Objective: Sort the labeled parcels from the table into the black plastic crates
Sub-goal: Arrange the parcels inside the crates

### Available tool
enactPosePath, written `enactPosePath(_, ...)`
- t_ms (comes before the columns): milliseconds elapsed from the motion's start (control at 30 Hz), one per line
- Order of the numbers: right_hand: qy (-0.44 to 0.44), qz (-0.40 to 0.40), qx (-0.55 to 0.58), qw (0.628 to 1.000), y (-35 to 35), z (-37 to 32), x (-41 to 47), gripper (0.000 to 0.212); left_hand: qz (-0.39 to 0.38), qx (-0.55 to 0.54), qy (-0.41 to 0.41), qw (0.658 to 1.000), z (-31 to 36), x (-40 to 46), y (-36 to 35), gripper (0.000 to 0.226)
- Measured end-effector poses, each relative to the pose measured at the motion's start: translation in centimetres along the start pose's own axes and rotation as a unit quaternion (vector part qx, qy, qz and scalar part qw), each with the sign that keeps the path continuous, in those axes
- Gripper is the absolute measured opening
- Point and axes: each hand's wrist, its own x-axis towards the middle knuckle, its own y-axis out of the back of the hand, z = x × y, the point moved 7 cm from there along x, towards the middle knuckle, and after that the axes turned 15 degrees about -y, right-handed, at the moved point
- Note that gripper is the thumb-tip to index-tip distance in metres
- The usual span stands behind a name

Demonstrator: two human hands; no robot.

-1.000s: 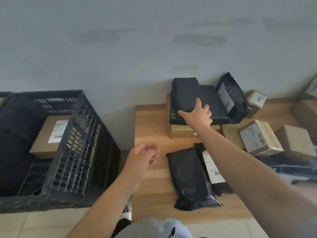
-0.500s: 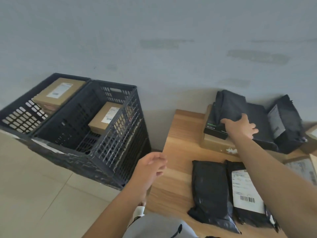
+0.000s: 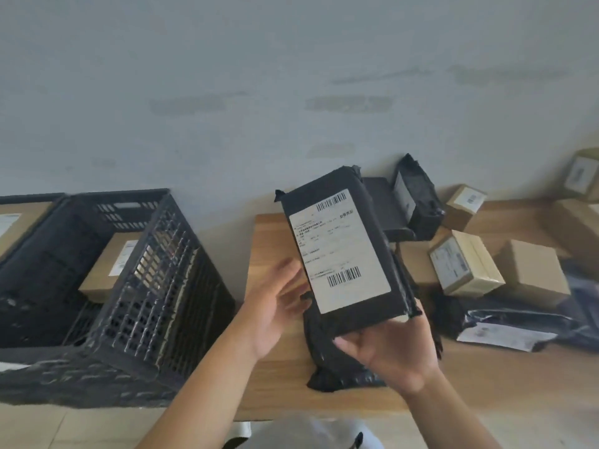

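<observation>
- Counter (image 3: 479,380): loose boxes and black bags lie at 3 o'clock.
- Crate (image 3: 168,286): at 9 o'clock of the hands, open-topped, one box inside.
- Parcel (image 3: 343,251): held above the counter, label up, long axis running 11 to 5 o'clock.
- Right hand (image 3: 393,353): fingers curled under the parcel's near end, gripping it.
- Left hand (image 3: 275,311): fingers spread, at the parcel's left edge, contact unclear; nearer the crate.

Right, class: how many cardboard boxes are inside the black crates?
2. One cardboard box lies in the nearer crate; another in the left crate, partly cropped. More may be hidden.
</observation>
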Motion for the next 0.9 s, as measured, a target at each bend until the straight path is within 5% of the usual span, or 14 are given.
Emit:
enactPosePath(200,-0.008,-0.017,0.034,0.999,1.9,3.8,-3.1,0.065,-0.067,-0.006,-0.007,0.998,0.1,-1.7,-3.9,0.052)
enactPosePath(433,-0.038,-0.01,-0.13,0.991,0.4,2.6,-5.3,0.084,-0.02,0.07,-0.065,0.995,4.1,-4.6,-2.3,0.06)
enactPosePath(567,0.045,0.065,-0.385,0.919,-4.5,-1.1,-7.2,0.087,-0.001,0.12,-0.107,0.987,7.9,-7.4,-0.7,0.06)
enactPosePath(700,0.09,0.073,-0.502,0.857,-9.1,-2.2,-7.3,0.074,0.013,0.142,-0.129,0.981,9.7,-10.4,0.3,0.064)
enactPosePath(900,0.124,0.009,-0.475,0.871,-11.8,0.0,-5.9,0.066,0.067,0.115,-0.14,0.981,10.3,-13.6,2.6,0.064)
